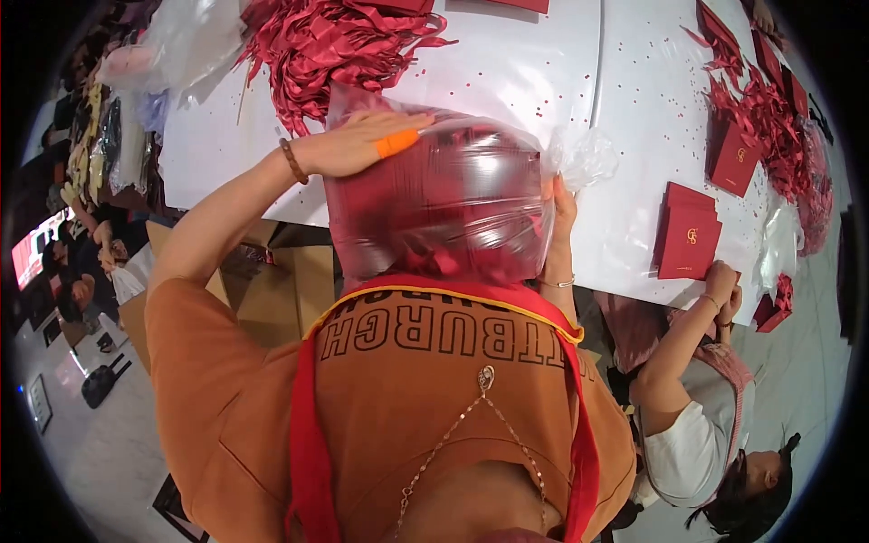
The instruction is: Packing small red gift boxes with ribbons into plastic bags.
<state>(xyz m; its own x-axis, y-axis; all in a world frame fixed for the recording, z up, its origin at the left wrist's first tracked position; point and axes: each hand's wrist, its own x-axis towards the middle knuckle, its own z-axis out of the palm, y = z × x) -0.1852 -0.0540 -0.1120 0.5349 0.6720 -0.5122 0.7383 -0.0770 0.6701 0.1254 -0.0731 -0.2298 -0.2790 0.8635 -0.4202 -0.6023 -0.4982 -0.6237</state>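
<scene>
A clear plastic bag (434,204) packed with dark red items rests against my chest at the table's near edge. My left hand (367,143) lies flat across its upper left part, fingers stretched out. Orange tape (396,143) wraps part of that hand, and a brown bead bracelet sits on the wrist. On the bag's right side, my right hand (561,215) grips the plastic close to its gathered, crumpled end (584,158). Part of the right hand is hidden behind the bag.
A heap of red ribbons (335,54) lies beyond the bag on the white table (507,68), among scattered red specks. To the right, a co-worker's hands (721,288) are beside stacked red paper bags (688,237). An opened cardboard box (290,294) stands below the table edge.
</scene>
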